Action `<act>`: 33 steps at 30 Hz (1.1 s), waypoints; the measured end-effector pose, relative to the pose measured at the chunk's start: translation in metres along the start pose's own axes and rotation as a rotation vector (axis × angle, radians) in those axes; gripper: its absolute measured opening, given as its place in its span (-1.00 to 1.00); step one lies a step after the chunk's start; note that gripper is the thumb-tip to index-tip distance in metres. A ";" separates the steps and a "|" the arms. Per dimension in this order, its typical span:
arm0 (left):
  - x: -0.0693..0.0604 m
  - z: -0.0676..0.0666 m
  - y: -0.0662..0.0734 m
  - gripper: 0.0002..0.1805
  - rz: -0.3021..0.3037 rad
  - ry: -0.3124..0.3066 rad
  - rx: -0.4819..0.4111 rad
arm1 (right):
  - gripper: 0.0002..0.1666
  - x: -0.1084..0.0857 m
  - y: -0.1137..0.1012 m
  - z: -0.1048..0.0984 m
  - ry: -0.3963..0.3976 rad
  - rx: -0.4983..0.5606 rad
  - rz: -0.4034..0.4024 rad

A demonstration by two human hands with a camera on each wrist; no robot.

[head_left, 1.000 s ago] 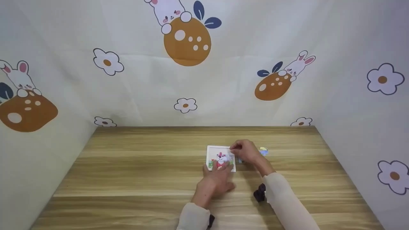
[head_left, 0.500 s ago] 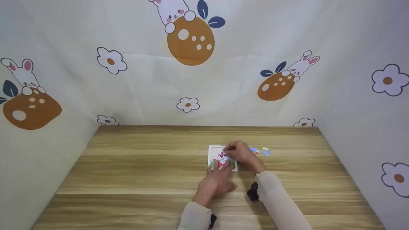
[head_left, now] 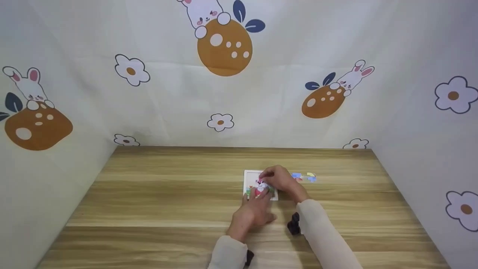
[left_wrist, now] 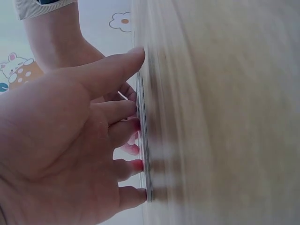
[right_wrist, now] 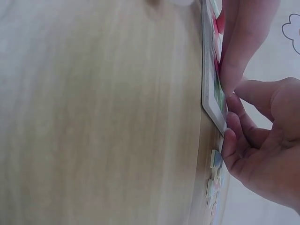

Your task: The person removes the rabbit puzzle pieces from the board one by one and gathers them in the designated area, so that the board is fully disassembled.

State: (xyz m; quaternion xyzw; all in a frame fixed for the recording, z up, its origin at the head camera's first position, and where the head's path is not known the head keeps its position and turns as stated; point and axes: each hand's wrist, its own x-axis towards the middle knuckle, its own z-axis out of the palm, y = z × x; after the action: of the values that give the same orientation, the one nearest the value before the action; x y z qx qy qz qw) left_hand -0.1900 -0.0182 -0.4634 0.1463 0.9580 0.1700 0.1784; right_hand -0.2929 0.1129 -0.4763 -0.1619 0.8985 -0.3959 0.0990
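Note:
A small white-framed jigsaw puzzle [head_left: 245, 183] with a cartoon animal picture lies right of the table's middle. My left hand [head_left: 257, 210] rests on its near part, fingers spread and fairly straight. In the left wrist view, those fingertips touch the top of the thin puzzle board [left_wrist: 145, 154]. Over the board's upper right area, my right hand [head_left: 279, 178] has thumb and fingers brought together on what appears to be a puzzle piece, mostly hidden by the fingers. The right wrist view shows the right fingertips close to the board's surface, beside the left hand's fingers.
Loose puzzle pieces [head_left: 311, 177] lie on the wooden table [head_left: 157, 194] just right of the board; they show edge-on as puzzle pieces [right_wrist: 213, 187] in the right wrist view. A patterned curtain [head_left: 168, 104] encloses the table's back and sides.
My right hand has moved left and slightly down, from the board's upper right corner to over the picture. The loose pieces are more exposed. My left hand stays on the board.

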 end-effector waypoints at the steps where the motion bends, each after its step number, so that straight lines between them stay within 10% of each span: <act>1: 0.000 0.000 0.000 -0.16 0.002 0.002 0.011 | -0.85 0.000 0.000 0.000 0.002 -0.001 -0.002; 33: 0.000 0.000 0.004 -0.19 -0.005 0.011 0.035 | -0.94 0.004 -0.004 0.007 0.054 0.093 0.076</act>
State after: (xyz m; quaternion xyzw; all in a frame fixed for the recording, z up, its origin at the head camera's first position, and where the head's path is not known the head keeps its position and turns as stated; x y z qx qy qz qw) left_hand -0.1894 -0.0144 -0.4617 0.1461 0.9622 0.1534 0.1711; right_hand -0.2939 0.1043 -0.4777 -0.1121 0.8870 -0.4373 0.0971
